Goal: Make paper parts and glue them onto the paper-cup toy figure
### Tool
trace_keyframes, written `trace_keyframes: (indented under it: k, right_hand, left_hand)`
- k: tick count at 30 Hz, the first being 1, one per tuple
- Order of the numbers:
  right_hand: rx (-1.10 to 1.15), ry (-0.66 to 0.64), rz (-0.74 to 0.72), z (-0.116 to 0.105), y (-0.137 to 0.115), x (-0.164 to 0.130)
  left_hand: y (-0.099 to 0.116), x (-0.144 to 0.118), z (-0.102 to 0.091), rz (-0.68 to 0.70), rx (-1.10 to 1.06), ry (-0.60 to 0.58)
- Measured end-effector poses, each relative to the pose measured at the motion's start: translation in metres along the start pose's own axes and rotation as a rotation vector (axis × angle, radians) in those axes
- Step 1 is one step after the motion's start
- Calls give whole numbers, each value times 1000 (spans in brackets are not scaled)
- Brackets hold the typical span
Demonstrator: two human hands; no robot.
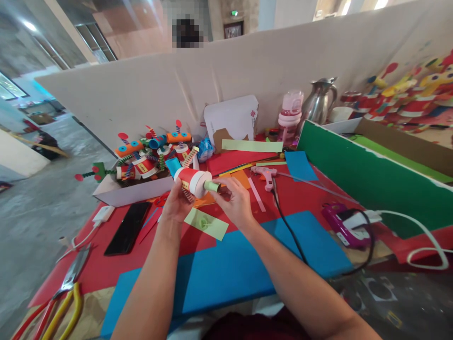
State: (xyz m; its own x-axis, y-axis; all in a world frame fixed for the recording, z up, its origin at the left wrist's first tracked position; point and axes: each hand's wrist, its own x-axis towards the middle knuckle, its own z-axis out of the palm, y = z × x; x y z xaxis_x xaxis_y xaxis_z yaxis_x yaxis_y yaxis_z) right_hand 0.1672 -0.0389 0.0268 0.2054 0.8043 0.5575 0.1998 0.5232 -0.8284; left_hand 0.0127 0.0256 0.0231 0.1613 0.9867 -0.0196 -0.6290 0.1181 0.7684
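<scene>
Both forearms reach forward, left hand [176,204] and right hand [234,201] each curled in a grip.

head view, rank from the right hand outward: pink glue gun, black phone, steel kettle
From the right hand:
1. pink glue gun, just beyond it on the red table.
2. black phone, past the left hand, on the left side.
3. steel kettle, far back by the wall.

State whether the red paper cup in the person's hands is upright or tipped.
Tipped: the red paper cup lies sideways between left hand and right hand, its white base facing right.
</scene>
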Motion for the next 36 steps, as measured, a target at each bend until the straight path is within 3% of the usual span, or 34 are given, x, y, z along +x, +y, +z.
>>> trace_keyframes:
  k: [36]
  right_hand:
    - [-30, 0, -1, -2, 4, 0]
  left_hand:
    - [-3, -1, 1, -31, 63, 14]
